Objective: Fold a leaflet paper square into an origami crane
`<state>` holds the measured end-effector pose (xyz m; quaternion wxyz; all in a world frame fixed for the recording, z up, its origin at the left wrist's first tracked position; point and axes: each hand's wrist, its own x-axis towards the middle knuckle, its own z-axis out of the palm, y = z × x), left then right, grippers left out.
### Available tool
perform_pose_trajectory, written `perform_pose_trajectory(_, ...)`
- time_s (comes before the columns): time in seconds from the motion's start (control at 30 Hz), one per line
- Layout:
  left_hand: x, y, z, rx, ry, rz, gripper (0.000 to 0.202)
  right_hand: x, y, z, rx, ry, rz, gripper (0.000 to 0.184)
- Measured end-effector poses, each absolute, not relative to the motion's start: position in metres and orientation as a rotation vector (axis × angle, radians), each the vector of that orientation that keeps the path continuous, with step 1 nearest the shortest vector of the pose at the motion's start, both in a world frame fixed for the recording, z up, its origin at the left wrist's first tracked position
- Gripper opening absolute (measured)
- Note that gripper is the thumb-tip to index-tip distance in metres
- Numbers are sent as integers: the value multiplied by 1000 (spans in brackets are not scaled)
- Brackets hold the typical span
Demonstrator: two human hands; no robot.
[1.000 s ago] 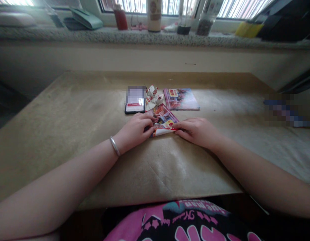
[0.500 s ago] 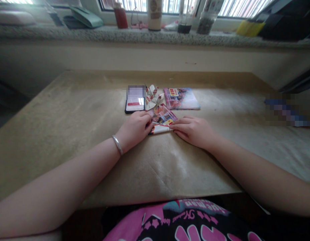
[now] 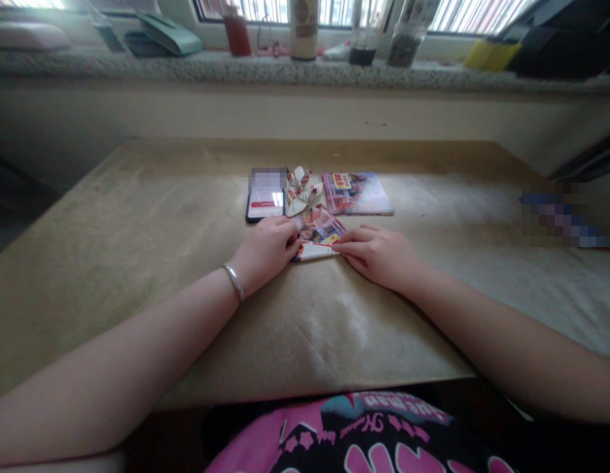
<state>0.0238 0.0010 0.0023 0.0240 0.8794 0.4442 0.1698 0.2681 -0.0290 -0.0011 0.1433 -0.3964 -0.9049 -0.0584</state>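
A colourful printed paper sheet lies on the brown paper-covered table, its near edge folded over to show a white strip. My left hand, with a silver bangle on the wrist, has its fingers curled on the sheet's left end. My right hand presses its fingertips on the fold's right end. Just behind the sheet sits a small folded paper shape.
A phone with a lit screen lies left of the folded shape. A stack of printed leaflets lies to its right. Bottles, a red cup and bags line the stone windowsill. A blurred item rests at far right.
The near edge of the sheet has been folded flatter and both hands have slid slightly away from me along it.
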Motion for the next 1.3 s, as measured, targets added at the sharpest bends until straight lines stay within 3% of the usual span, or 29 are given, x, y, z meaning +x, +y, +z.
perform_pose_trajectory(0.33,21,3,0,2673,1356,612,20,267,-30,0,-1161,-2618,-180,27)
perform_pose_trajectory(0.47,19,-2,4,2722,1197,614,33,265,-31,2,-1173,-2628,-185,27)
perform_pose_trajectory(0.7,13,-19,7,3068,1084,460,27,267,-32,2,-1164,-2643,-234,28)
perform_pose_trajectory(1.3,19,-30,10,3090,1173,395,29,270,-24,-6,-1047,-2598,-186,29)
